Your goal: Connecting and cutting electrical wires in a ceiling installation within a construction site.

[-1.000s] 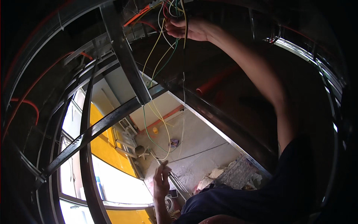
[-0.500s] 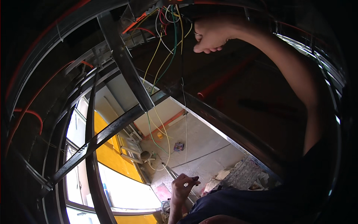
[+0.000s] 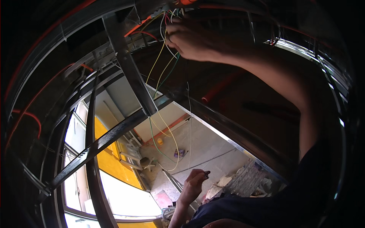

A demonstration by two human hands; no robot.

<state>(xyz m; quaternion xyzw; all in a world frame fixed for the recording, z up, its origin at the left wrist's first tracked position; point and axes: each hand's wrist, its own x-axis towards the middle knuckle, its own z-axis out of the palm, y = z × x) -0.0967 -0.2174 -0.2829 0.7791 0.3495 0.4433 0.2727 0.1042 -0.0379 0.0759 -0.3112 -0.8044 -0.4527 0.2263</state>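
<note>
High in the view, my right hand (image 3: 186, 41) is closed among a bundle of thin electrical wires (image 3: 161, 49), coloured yellow, green, white and red. Its fingertips are partly hidden, but they curl around part of the bundle. Yellow and green wires (image 3: 152, 127) hang on below, past a metal frame. Lower down, my left hand (image 3: 193, 186) pinches a small dark object (image 3: 206, 174) between thumb and fingers; its kind is too small to make out. One thin pale wire (image 3: 189, 125) dangles above that hand.
Metal ceiling framing (image 3: 131, 70) surrounds me, with a crossbar (image 3: 102, 142) on the left. Orange conduit (image 3: 137, 26) runs near the wires. Through the opening, far below, lie a concrete floor (image 3: 205, 148), a stool (image 3: 145, 162), a purple box (image 3: 178, 153) and a yellow panel (image 3: 121, 167).
My right hand has moved left into the wire bundle, covering part of it. My left hand has risen slightly and shifted right, still pinching the small dark object.
</note>
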